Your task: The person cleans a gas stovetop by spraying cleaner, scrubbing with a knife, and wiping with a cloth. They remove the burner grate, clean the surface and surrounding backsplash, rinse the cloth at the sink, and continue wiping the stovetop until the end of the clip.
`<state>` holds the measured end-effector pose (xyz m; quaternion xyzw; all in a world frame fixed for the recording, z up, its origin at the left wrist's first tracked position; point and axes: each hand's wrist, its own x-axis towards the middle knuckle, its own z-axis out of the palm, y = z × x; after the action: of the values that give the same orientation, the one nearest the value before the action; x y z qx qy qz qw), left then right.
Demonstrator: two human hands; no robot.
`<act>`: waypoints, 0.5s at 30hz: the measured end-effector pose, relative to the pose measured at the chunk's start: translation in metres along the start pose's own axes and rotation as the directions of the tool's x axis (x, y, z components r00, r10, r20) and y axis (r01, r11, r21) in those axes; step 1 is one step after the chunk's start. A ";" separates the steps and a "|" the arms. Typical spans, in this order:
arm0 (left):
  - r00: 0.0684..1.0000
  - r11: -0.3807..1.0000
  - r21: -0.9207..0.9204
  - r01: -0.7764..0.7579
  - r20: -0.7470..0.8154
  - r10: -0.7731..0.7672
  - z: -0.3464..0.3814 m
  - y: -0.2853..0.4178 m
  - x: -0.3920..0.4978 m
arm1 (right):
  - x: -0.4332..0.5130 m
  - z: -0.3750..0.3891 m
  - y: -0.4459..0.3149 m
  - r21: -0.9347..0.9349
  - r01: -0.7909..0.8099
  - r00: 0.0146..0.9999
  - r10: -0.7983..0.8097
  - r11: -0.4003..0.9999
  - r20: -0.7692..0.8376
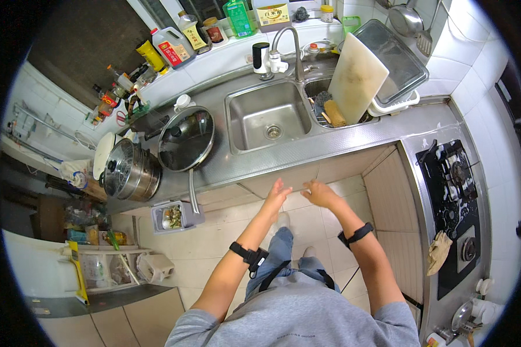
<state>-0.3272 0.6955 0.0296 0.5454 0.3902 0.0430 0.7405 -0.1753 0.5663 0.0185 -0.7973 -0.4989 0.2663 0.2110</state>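
My left hand point(278, 198) and my right hand point(322, 194) are both empty, fingers apart, held in the air in front of my body. They face each other with a small gap between them. Beyond them is the steel counter point(260, 162) with an empty stainless-steel sink basin point(256, 130). A curved tap point(298, 56) rises behind it. Left of the basin sits a frying pan with a glass lid point(191, 136), its handle jutting past the counter edge. In the smaller basin on the right, a cutting board point(358, 76) leans upright beside a brown cloth point(334, 113).
A steamer pot point(132, 171) stands at the counter's left end, above a grey bin point(158, 219) holding food scraps. To my right, white suds cover part of the black gas hob point(449, 208); a tan cloth point(439, 253) lies at its edge. Bottles, including a vinegar jug point(172, 47), line the windowsill.
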 end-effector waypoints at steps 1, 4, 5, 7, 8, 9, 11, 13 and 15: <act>1.000 0.999 -0.031 -0.013 -0.006 0.013 -0.003 0.009 0.011 | 0.016 -0.008 0.004 -0.006 0.007 1.000 -0.007 1.000 -0.018; 1.000 0.989 -0.145 -0.017 -0.018 0.015 -0.024 0.038 0.049 | 0.067 -0.032 0.015 -0.006 0.031 0.996 -0.031 1.000 -0.079; 0.999 0.983 -0.180 -0.017 -0.037 0.010 -0.031 0.045 0.064 | 0.086 -0.040 0.019 0.007 0.043 0.994 -0.042 0.999 -0.105; 0.997 0.968 -0.251 -0.017 -0.077 -0.002 -0.046 0.062 0.096 | 0.125 -0.053 0.026 0.000 0.088 0.984 -0.087 0.996 -0.155; 0.996 0.941 -0.337 -0.024 -0.090 -0.007 -0.052 0.069 0.110 | 0.146 -0.058 0.029 -0.019 0.117 0.979 -0.119 0.993 -0.168; 0.995 0.918 -0.397 -0.015 -0.100 -0.027 -0.057 0.074 0.124 | 0.167 -0.062 0.032 -0.045 0.118 0.978 -0.124 0.992 -0.165; 0.989 0.866 -0.499 0.006 -0.122 -0.077 -0.072 0.084 0.151 | 0.210 -0.070 0.037 -0.023 0.065 0.992 -0.067 0.998 -0.103; 0.977 0.813 -0.582 0.033 -0.151 -0.148 -0.081 0.101 0.182 | 0.250 -0.078 0.042 -0.049 0.056 0.995 -0.060 0.997 -0.082; 0.969 0.773 -0.634 0.034 -0.167 -0.180 -0.090 0.115 0.212 | 0.287 -0.087 0.048 -0.013 0.102 0.986 -0.103 0.995 -0.128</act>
<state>-0.1950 0.9156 0.0049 0.2368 0.4629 0.1873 0.8334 0.0162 0.8007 -0.0049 -0.7869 -0.5254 0.2016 0.2532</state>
